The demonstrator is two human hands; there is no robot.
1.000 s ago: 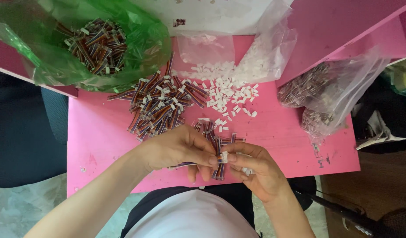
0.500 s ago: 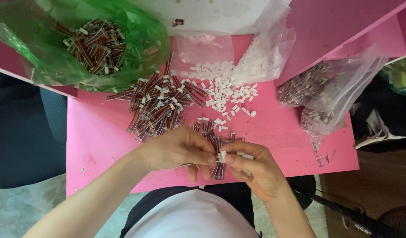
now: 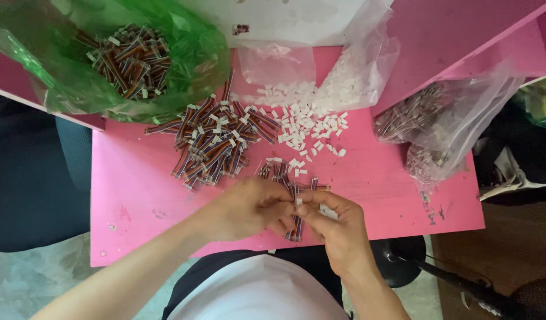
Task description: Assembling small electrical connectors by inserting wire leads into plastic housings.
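Note:
My left hand (image 3: 246,208) and my right hand (image 3: 335,222) meet over the near edge of a pink table (image 3: 137,201). Between the fingertips of both hands is a short multicoloured ribbon cable (image 3: 296,222) with a small white connector at its upper end. Just beyond my hands lies a small group of similar cables (image 3: 279,172). Farther back sit a larger heap of ribbon cables (image 3: 217,139) and a scatter of small white plastic connectors (image 3: 311,124).
A green plastic bag (image 3: 184,53) holding more cables lies at the back left. A clear bag (image 3: 350,77) of white connectors is at the back middle, and another clear bag (image 3: 439,118) with cables at the right. A dark chair (image 3: 30,178) stands left.
My hands stay at the same spot over the table edge; the fingers have shifted slightly around the cable and its white connector. Nothing else has moved.

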